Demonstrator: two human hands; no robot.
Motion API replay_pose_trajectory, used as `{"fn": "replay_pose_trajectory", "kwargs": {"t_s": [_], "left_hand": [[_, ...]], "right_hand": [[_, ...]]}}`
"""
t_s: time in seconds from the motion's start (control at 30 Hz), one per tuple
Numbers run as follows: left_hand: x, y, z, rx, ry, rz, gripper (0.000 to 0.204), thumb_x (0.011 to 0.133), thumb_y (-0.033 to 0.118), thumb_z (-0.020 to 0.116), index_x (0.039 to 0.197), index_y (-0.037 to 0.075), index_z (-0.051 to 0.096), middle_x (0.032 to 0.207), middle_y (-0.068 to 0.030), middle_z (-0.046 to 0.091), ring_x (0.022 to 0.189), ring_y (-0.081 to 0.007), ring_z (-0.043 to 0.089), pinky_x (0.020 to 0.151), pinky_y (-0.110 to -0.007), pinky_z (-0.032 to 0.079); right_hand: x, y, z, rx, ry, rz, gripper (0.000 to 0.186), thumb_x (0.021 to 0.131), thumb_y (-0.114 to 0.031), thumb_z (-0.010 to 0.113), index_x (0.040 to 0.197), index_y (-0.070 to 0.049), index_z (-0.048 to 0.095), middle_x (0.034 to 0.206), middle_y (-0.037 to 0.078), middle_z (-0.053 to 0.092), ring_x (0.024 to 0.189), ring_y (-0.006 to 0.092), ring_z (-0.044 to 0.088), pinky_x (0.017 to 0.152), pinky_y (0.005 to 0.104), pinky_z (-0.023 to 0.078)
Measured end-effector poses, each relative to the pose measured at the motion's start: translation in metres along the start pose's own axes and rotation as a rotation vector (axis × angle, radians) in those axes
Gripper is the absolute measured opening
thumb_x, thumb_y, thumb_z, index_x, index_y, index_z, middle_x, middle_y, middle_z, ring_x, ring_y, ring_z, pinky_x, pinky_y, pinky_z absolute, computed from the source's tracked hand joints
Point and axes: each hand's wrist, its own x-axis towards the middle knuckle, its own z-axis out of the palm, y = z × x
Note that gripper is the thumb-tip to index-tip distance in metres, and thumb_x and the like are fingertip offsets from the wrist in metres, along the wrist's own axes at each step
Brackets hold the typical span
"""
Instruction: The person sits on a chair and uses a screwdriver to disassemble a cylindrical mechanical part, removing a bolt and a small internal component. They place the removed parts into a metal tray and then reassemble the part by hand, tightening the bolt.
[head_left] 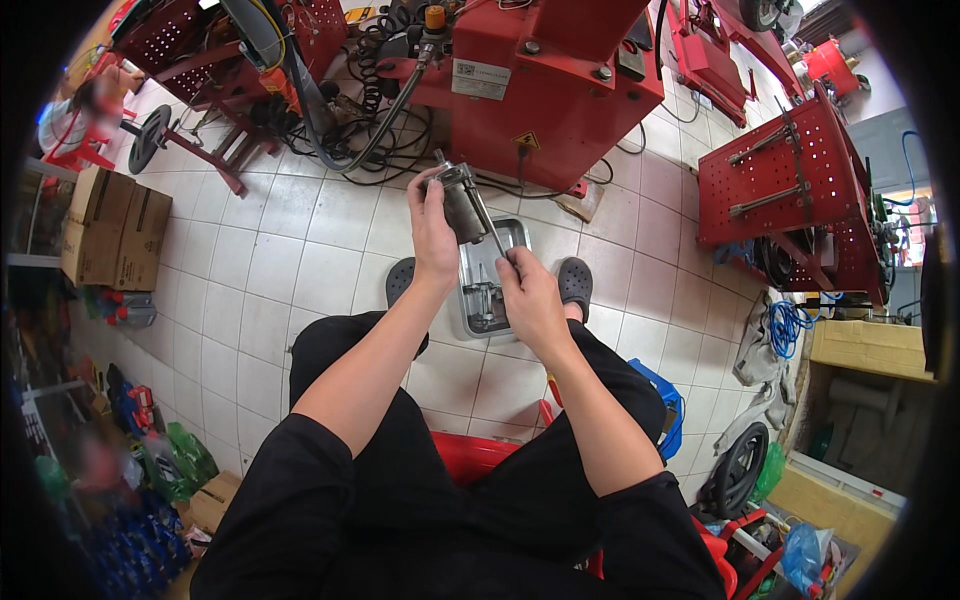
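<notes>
Metal cylinder part (462,203) clamped in left hand (432,232); right hand (528,292) grips thin rod (488,225); yellow triangular sign (527,141) behind.

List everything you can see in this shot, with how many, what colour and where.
Cylindrical metal part: one, grey, gripped in the left hand above the tray.
Thin metal tool: one, silver, held by the right hand against the part.
Metal tray: one, silver, on the floor between the feet, small parts inside.
Red machine: one, ahead, with black hoses beside it.
Red perforated rack: one, right.
Cardboard boxes: two, brown, left.
Tiled floor: white.
Clogs: two, dark grey, flanking the tray.
Left hand: one.
Right hand: one.
</notes>
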Motion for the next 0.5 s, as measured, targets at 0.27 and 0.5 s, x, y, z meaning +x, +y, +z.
{"fn": "replay_pose_trajectory", "kwargs": {"t_s": [0.27,0.5], "left_hand": [[-0.002,0.001,-0.002,-0.026,-0.023,-0.020,0.023,0.101,0.023,0.040,0.118,0.009,0.044,0.106,-0.0042,0.055,0.093,-0.0108,0.052,0.084,-0.027,0.044],[-0.013,-0.012,0.006,0.046,0.051,-0.038,0.026,0.099,0.025,0.046,0.119,0.009,0.044,0.107,-0.0035,0.053,0.096,-0.0121,0.049,0.087,-0.028,0.040]], "right_hand": [[0.006,0.009,-0.004,0.141,-0.083,0.161,0.024,0.093,-0.019,0.053,0.095,0.002,0.063,0.072,0.020,0.061,0.065,0.0373,0.059,0.062,0.0399,0.045],[-0.016,-0.013,-0.018,-0.190,0.146,-0.046,0.020,0.091,-0.016,0.055,0.093,0.003,0.060,0.084,0.024,0.063,0.080,0.0428,0.060,0.070,0.0466,0.046]]}}
